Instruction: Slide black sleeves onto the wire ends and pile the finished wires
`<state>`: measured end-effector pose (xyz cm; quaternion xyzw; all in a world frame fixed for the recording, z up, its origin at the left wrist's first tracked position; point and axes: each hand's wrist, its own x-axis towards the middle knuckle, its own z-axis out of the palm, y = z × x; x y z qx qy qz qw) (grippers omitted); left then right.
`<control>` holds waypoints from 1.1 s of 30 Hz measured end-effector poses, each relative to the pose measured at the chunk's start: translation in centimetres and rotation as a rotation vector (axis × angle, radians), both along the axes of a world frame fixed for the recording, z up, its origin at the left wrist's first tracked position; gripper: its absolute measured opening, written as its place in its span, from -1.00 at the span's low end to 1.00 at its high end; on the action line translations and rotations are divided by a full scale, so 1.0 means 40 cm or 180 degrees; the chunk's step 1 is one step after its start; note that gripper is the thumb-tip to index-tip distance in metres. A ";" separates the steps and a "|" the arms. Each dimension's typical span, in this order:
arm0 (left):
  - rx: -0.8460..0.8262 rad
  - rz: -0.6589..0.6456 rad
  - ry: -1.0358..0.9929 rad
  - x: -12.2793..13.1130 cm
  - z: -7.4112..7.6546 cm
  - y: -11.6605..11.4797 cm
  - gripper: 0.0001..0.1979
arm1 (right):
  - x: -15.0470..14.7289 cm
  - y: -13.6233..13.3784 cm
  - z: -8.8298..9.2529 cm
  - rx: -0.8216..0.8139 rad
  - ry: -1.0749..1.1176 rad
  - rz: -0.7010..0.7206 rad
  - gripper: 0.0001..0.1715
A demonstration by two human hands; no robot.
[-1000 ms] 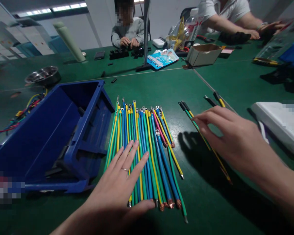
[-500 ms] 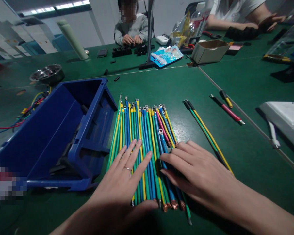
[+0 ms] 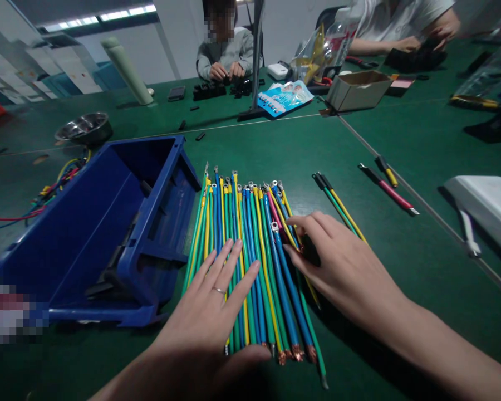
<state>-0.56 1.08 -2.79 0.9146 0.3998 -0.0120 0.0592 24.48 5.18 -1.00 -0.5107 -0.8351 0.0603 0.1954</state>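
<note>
A row of several coloured wires (image 3: 250, 223) with metal end lugs lies side by side on the green table (image 3: 300, 150). My left hand (image 3: 209, 312) rests flat on their near ends, fingers spread. My right hand (image 3: 338, 262) sits at the row's right edge, its fingertips curled against a blue and a yellow wire there. A green and a yellow wire (image 3: 338, 203) lie apart just right of that hand.
A tipped blue plastic bin (image 3: 108, 211) lies to the left, loose wires (image 3: 50, 189) and a metal bowl (image 3: 83, 127) behind it. A red wire (image 3: 388, 189), a white box (image 3: 484, 206) and a cardboard box (image 3: 357, 89) sit to the right. Two other people work at the far side.
My right hand came in from the two separate wires on the right to the row's right edge, then slid further up it. My left hand stayed flat on the wires.
</note>
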 end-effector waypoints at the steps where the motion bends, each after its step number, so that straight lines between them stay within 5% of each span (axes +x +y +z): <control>1: 0.0017 0.0000 0.0013 0.001 0.000 -0.001 -0.01 | -0.006 0.003 -0.001 -0.0100 0.0008 -0.0045 -0.73; 9: 0.0083 0.0033 0.0013 0.004 -0.006 -0.003 -0.03 | -0.019 0.013 0.000 -0.0069 -0.0640 -0.0236 -0.47; 21: -0.0001 0.0002 -0.0043 -0.001 -0.004 0.000 -0.02 | -0.014 0.017 0.006 -0.0007 -0.1100 -0.0417 -0.77; 33: 0.0119 0.0112 -0.0035 0.005 -0.006 -0.006 -0.03 | -0.021 0.023 0.018 -0.0033 -0.0837 -0.0805 -0.79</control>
